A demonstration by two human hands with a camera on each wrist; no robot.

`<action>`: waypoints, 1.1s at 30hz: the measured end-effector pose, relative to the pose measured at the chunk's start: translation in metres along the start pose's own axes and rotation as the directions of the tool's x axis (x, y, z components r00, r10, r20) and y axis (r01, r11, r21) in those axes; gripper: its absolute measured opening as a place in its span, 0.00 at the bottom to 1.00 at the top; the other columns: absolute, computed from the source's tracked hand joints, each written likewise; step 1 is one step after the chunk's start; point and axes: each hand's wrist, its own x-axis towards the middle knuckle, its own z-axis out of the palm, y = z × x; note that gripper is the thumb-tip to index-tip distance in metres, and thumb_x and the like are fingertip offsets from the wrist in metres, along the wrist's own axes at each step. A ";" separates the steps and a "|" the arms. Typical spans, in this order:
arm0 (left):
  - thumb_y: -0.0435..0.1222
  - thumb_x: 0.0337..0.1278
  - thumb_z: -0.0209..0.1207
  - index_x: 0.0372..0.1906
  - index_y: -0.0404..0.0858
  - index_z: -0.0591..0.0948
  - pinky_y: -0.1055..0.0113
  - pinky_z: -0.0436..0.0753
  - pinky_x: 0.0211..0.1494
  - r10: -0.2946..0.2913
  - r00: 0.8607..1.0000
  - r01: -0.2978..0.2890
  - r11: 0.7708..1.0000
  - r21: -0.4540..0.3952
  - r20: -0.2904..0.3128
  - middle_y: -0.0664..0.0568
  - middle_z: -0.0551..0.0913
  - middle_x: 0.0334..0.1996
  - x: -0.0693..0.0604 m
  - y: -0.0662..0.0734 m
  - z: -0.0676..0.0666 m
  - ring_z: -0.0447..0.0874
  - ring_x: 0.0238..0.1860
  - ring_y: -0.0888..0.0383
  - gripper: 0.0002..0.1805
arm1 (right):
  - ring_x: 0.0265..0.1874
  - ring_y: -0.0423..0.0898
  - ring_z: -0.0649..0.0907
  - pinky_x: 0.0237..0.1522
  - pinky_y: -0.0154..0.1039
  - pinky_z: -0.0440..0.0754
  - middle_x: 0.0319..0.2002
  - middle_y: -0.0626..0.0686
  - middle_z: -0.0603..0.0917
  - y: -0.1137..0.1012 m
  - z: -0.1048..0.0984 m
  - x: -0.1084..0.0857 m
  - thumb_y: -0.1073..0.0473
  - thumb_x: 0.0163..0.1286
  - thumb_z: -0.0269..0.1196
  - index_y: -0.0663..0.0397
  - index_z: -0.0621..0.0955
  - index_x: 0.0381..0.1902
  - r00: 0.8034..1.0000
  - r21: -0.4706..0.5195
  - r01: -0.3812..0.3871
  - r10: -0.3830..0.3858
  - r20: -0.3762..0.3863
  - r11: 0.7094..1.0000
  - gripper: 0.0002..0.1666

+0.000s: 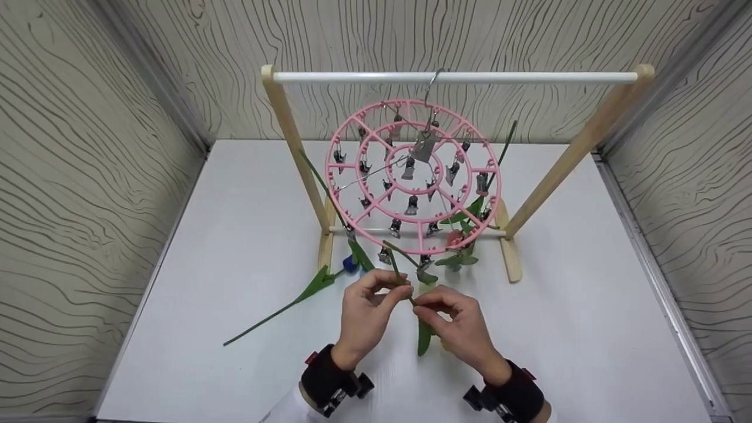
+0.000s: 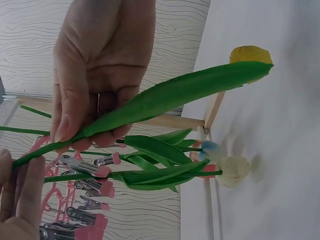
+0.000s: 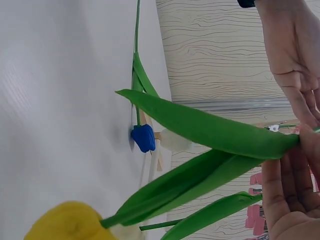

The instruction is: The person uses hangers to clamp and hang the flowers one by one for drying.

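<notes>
Close in, just past the black wristbands (image 1: 325, 376), both hands are pinching one yellow tulip (image 2: 250, 53) by its stem (image 1: 393, 264). The left hand (image 1: 365, 311) has it between thumb and fingers higher up, toward the bare end; the right hand (image 1: 464, 329) grips just below, its fingertips very near the left's, close to where the long green leaf (image 2: 175, 95) springs out. So the flower hangs head down, bloom and leaf below the right hand, while the bare end slants up and away past the left one, toward a big pink hanger (image 1: 421, 228). Whether that end touches anything up there, I can't tell.

Just beyond the hands, a white tulip (image 2: 234, 171) hangs upside down by a clip. Off to the left, a blue tulip (image 3: 144, 138) lies on the white table (image 1: 235, 235), its stem pointing back toward the person. Farther in, a red bloom (image 1: 454, 238) and a pale blue one (image 2: 210, 150) hang among leaves at the hanger's right side. The round hanger, dotted with metal clips, is hooked over the white rod (image 1: 529, 77) of a wooden stand (image 1: 555, 170). Behind it all rises a wall (image 1: 352, 35) patterned with wavy lines.
</notes>
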 end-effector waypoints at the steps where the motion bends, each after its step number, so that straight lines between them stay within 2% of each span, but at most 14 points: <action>1: 0.25 0.69 0.67 0.45 0.24 0.84 0.63 0.96 0.49 0.015 1.000 -0.015 1.000 0.007 -0.001 0.28 0.88 0.44 0.000 0.001 -0.002 0.90 0.43 0.69 0.07 | 0.42 0.33 0.89 0.46 0.28 0.91 0.39 0.62 0.90 0.000 0.000 0.001 0.73 0.70 0.71 0.61 0.90 0.44 1.000 0.004 0.000 0.000 0.006 1.000 0.07; 7: 0.24 0.66 0.68 0.44 0.25 0.86 0.63 0.96 0.47 0.076 0.997 -0.074 0.995 0.063 -0.033 0.30 0.89 0.42 0.002 0.007 -0.016 0.92 0.42 0.67 0.06 | 0.43 0.33 0.89 0.49 0.27 0.91 0.41 0.62 0.91 -0.001 0.005 0.008 0.73 0.71 0.70 0.62 0.90 0.46 1.000 0.004 0.010 -0.010 0.003 1.000 0.08; 14: 0.21 0.63 0.69 0.44 0.23 0.87 0.65 0.95 0.44 0.141 0.987 -0.133 0.986 0.102 -0.079 0.29 0.89 0.40 0.005 0.016 -0.036 0.93 0.41 0.68 0.07 | 0.42 0.34 0.90 0.47 0.28 0.91 0.41 0.62 0.92 -0.003 0.021 0.020 0.76 0.69 0.70 0.63 0.90 0.47 0.993 -0.005 0.087 -0.087 -0.076 0.996 0.11; 18: 0.19 0.61 0.69 0.44 0.20 0.86 0.69 0.94 0.43 0.167 0.981 -0.156 0.981 0.113 -0.102 0.29 0.89 0.39 0.007 0.018 -0.047 0.92 0.41 0.70 0.08 | 0.42 0.35 0.91 0.46 0.28 0.91 0.40 0.61 0.92 -0.005 0.031 0.026 0.75 0.69 0.71 0.59 0.91 0.47 0.986 -0.021 0.120 -0.121 -0.115 0.993 0.12; 23: 0.19 0.61 0.70 0.44 0.23 0.88 0.69 0.94 0.43 0.151 0.980 -0.133 0.981 0.143 -0.128 0.36 0.92 0.39 0.010 0.019 -0.056 0.93 0.39 0.69 0.08 | 0.41 0.34 0.91 0.47 0.28 0.91 0.40 0.59 0.93 -0.009 0.038 0.030 0.75 0.67 0.72 0.58 0.92 0.47 0.981 -0.038 0.134 -0.138 -0.135 0.990 0.13; 30: 0.20 0.62 0.69 0.45 0.24 0.88 0.70 0.94 0.44 0.142 0.980 -0.118 0.978 0.175 -0.136 0.26 0.89 0.40 0.011 0.021 -0.063 0.92 0.40 0.70 0.08 | 0.43 0.35 0.91 0.49 0.28 0.92 0.41 0.60 0.93 -0.015 0.043 0.037 0.76 0.66 0.73 0.60 0.91 0.48 0.972 -0.060 0.192 -0.198 -0.126 0.980 0.14; 33: 0.20 0.62 0.70 0.45 0.24 0.88 0.71 0.94 0.44 0.132 0.982 -0.103 0.975 0.196 -0.138 0.27 0.90 0.40 0.011 0.021 -0.064 0.93 0.40 0.70 0.08 | 0.43 0.35 0.91 0.49 0.27 0.91 0.41 0.60 0.93 -0.018 0.038 0.036 0.77 0.64 0.73 0.64 0.91 0.47 0.962 -0.077 0.229 -0.238 -0.132 0.970 0.14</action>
